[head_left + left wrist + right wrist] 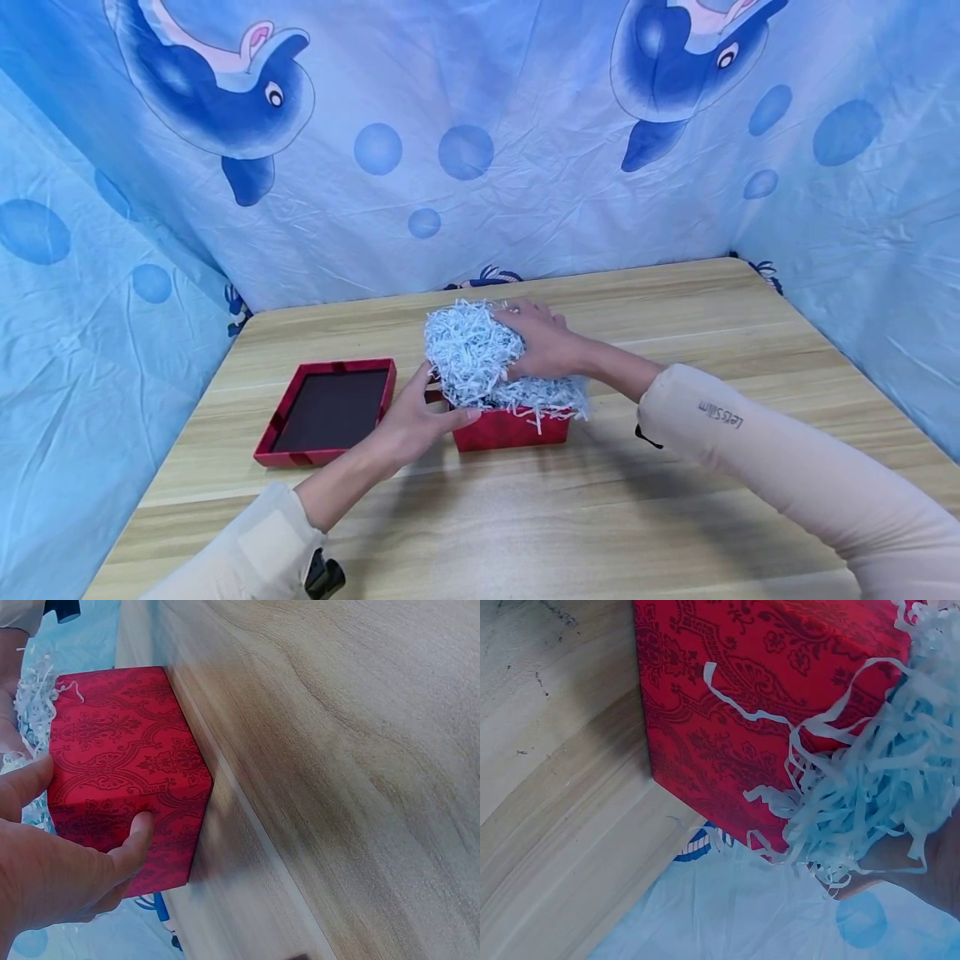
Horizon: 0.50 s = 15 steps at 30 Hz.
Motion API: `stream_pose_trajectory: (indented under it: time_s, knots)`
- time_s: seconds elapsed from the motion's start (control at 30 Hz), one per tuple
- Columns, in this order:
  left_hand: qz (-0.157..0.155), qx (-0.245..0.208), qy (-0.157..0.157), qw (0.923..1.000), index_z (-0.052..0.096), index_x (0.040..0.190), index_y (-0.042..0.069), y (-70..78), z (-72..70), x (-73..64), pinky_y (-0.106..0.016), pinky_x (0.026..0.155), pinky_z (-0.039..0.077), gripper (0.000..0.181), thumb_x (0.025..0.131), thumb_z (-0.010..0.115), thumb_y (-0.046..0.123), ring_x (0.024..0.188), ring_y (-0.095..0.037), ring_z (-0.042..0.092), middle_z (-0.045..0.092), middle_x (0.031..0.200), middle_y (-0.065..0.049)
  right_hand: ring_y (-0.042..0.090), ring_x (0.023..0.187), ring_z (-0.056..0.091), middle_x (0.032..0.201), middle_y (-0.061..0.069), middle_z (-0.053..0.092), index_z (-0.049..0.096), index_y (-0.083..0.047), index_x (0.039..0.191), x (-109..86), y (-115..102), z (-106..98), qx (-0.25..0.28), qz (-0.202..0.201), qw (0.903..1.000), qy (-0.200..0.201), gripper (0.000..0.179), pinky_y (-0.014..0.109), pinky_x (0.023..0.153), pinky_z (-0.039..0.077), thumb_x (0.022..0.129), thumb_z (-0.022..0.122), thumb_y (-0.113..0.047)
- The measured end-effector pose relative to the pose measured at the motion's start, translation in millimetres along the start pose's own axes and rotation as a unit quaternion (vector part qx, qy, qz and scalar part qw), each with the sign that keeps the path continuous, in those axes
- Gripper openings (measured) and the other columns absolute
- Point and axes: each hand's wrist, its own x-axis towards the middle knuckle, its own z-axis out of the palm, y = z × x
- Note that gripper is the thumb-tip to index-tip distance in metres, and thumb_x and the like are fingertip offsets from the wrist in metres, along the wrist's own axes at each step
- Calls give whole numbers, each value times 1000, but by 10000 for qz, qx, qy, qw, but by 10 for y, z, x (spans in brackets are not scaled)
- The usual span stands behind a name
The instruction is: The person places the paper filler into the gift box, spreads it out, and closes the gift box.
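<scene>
The left hand (416, 421) has its grip clamped on the near left corner of the red patterned cardboard box (510, 427), thumb (139, 832) pressed on its side. The right hand (543, 342) lies with fingers spread, grip apart, pressing on the heap of white shredded paper (472, 354) that overflows the box. The box stands mid-desk on the light wooden desk (675, 500). Just left lies the red box lid (330, 410), inside up. Blue dolphin-print cloth (480, 150) hangs behind.

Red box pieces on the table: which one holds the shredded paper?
The red box between the hands, heaped with white shredded paper; the lid beside it lies empty.
</scene>
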Motion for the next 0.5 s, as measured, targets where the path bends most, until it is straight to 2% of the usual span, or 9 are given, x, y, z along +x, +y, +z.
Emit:
stream_pose_trajectory:
  time_s: [0.13, 0.33, 0.4, 0.5]
  knots:
    - [5, -23, -40, 10000, 28, 147, 29, -4, -4, -3, -44, 97, 48, 87, 78, 80, 32, 128, -27, 42, 43, 141, -3, 36, 145, 4, 159, 12, 13, 20, -23, 155, -32, 17, -56, 187, -286, 9993, -129, 97, 67, 109, 8, 78, 79, -24]
    - [52, -61, -76, 9999, 26, 148, 28, -13, -6, -7, -46, 97, 47, 87, 79, 80, 32, 130, -29, 42, 41, 143, -4, 35, 146, 0, 161, 7, 2, 15, -31, 155, -46, 36, -128, 546, -1127, 9921, -92, 90, 70, 108, 9, 85, 71, -41]
    - [64, -46, -78, 9999, 26, 148, 28, -15, -7, -7, -46, 98, 47, 88, 79, 80, 32, 130, -29, 41, 41, 143, -4, 32, 147, -3, 162, 5, -2, 12, -31, 155, -52, 33, -113, 413, -1293, 9907, -100, 82, 68, 109, 5, 91, 63, -44]
    - [55, -11, -69, 10000, 25, 149, 28, -13, -7, -4, -45, 98, 47, 89, 79, 80, 32, 130, -28, 42, 42, 142, -4, 26, 147, -9, 161, 0, -7, 8, -30, 155, -70, 22, -52, -143, -1385, 9901, -153, 74, 65, 110, -5, 97, 49, -49]
